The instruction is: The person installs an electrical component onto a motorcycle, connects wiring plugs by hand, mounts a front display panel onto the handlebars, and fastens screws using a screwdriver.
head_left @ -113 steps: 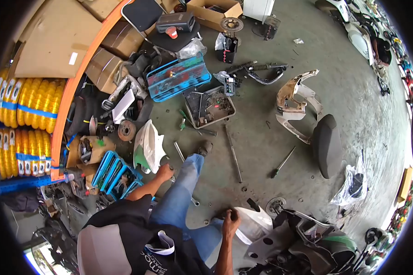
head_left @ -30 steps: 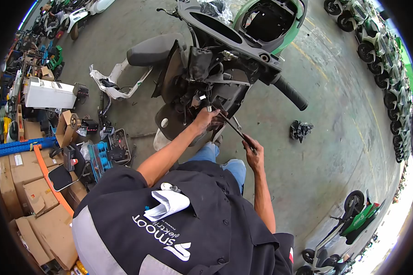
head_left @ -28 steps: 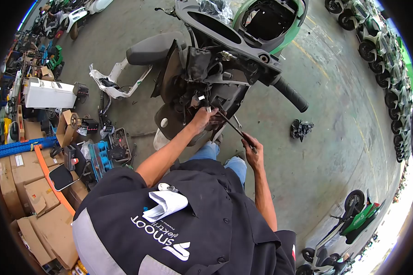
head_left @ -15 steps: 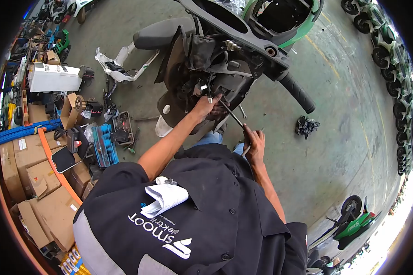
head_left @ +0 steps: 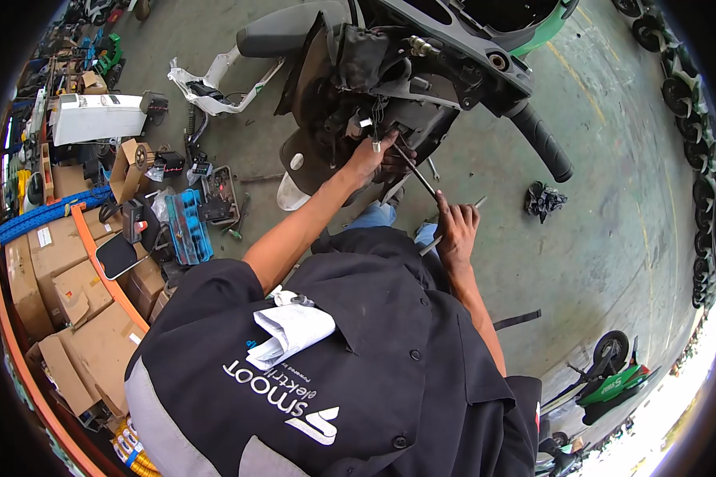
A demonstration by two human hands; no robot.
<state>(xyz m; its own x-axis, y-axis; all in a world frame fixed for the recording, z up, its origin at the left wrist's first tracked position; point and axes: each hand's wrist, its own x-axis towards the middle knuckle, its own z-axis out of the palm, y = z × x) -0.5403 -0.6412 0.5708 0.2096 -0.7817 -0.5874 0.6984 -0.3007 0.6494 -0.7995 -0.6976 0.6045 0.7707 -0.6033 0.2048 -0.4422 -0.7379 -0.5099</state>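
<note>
A T-handle wrench [head_left: 421, 177] slants from the scooter's front toward me, its dark shaft ending among the parts. Its pale crossbar [head_left: 479, 203] sticks out on both sides of my right hand [head_left: 457, 230], which is closed on it with the index finger stretched toward the shaft. My left hand [head_left: 371, 159] is closed around the shaft near its far end, with some fingers in shadow. Just above that hand hang a small white connector [head_left: 366, 123] and thin wires. The scooter's front [head_left: 410, 115] is stripped of covers; the wrench tip's contact is hidden.
A black handlebar grip [head_left: 542, 143] juts out at the right. Crumpled black plastic [head_left: 543, 200] lies on the floor. Leftward are a white frame panel [head_left: 207, 89], a blue organiser case [head_left: 186, 226] and cardboard boxes [head_left: 87, 290]. A green scooter [head_left: 612, 385] stands lower right.
My right hand has turned with the wrench, and its crossbar now shows beyond the fingers. The left hand stays by the far end of the shaft. The whole view has shifted slightly.
</note>
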